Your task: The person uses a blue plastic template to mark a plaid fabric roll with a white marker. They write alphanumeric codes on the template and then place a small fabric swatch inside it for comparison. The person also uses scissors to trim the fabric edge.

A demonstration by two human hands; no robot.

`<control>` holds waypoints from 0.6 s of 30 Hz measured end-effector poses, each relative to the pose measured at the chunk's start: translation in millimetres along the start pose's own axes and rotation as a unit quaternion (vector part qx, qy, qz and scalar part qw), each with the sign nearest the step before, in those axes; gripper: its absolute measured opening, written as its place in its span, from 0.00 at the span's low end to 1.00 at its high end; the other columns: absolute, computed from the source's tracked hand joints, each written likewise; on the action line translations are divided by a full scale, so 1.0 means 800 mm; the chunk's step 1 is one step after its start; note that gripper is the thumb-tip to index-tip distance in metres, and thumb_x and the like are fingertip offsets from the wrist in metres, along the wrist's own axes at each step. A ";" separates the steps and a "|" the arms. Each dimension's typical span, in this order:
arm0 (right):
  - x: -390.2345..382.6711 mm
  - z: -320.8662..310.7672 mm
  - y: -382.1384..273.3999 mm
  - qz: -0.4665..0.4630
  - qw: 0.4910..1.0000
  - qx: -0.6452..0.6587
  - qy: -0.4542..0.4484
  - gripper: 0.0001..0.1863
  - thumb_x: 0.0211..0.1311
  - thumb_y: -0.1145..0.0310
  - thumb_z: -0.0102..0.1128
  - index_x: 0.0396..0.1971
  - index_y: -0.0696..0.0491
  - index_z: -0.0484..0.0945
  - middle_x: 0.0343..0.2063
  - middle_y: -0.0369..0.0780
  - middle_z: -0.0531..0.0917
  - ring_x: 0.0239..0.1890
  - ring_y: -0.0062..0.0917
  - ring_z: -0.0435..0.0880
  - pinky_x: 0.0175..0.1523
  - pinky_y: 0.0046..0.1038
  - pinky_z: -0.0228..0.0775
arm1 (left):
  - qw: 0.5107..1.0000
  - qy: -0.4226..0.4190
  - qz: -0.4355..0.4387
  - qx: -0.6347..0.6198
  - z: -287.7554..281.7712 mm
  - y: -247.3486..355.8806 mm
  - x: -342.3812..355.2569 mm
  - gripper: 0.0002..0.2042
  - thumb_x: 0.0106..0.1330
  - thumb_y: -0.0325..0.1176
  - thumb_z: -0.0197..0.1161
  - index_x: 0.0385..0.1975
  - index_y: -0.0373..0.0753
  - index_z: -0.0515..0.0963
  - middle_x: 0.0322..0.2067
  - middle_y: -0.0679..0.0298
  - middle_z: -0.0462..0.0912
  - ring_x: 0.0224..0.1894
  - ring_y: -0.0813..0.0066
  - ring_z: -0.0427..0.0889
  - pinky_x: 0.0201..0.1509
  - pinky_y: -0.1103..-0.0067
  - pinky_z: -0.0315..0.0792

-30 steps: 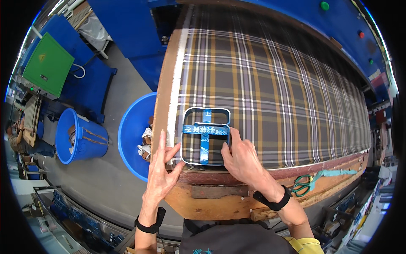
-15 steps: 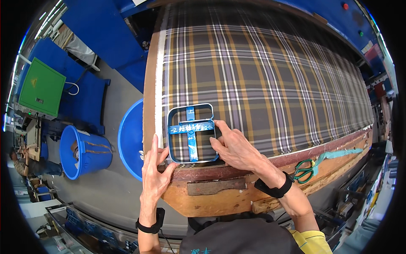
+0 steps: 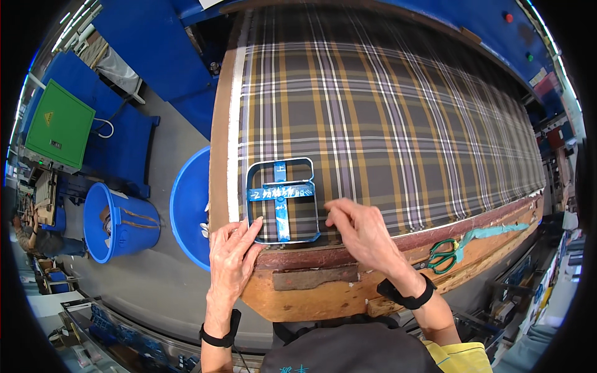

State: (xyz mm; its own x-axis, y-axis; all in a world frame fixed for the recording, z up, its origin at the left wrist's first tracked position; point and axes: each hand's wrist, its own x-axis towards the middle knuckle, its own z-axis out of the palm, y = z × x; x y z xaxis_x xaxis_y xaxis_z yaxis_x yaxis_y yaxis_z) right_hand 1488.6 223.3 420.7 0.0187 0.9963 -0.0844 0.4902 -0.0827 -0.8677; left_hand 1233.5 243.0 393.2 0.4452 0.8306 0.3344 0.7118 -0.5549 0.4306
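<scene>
Plaid brown, ochre and lilac fabric [image 3: 385,105] covers the wooden bench. A square metal cutting die [image 3: 281,212] with blue-wrapped cross bars lies at its near left corner. My left hand [image 3: 231,261] grips the die's lower left corner, index fingertip inside the rim and thumb by the outer edge. Just right of the die, apart from it, my right hand [image 3: 364,236] is loosely curled with nothing visible in it. Green-handled scissors [image 3: 443,261] and an aqua cloth strip [image 3: 497,231] lie on the bench's front ledge.
Blue bins [image 3: 121,230] [image 3: 183,211] stand left of the bench [image 3: 298,298]. A green electrical box [image 3: 59,127] and blue machinery [image 3: 143,56] are beyond. A co-worker [image 3: 43,236] works at the far left. A blue machine beam [image 3: 497,34] spans the back.
My right hand has come away from the die toward the lower right. My left index finger has moved from outside the rim to inside it. The view has shifted since a second ago.
</scene>
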 end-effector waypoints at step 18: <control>-0.007 0.038 -0.005 -0.055 0.996 -0.070 -0.023 0.12 0.66 0.74 0.52 0.40 0.70 0.69 0.07 0.45 0.70 0.11 0.36 0.72 0.20 0.36 0.62 | 0.979 0.018 -0.139 -0.145 0.011 -0.007 -0.011 0.45 0.42 0.21 0.77 0.66 0.40 0.63 0.44 0.55 0.79 0.47 0.64 0.80 0.53 0.73 0.78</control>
State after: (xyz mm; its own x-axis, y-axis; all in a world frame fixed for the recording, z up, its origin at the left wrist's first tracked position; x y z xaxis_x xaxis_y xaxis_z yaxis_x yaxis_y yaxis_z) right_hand 1460.1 217.4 409.9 -0.0806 0.9966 -0.0186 0.6037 0.0340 -0.7965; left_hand 1230.1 239.1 380.6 0.2324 0.9523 0.1978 0.6166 -0.3015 0.7272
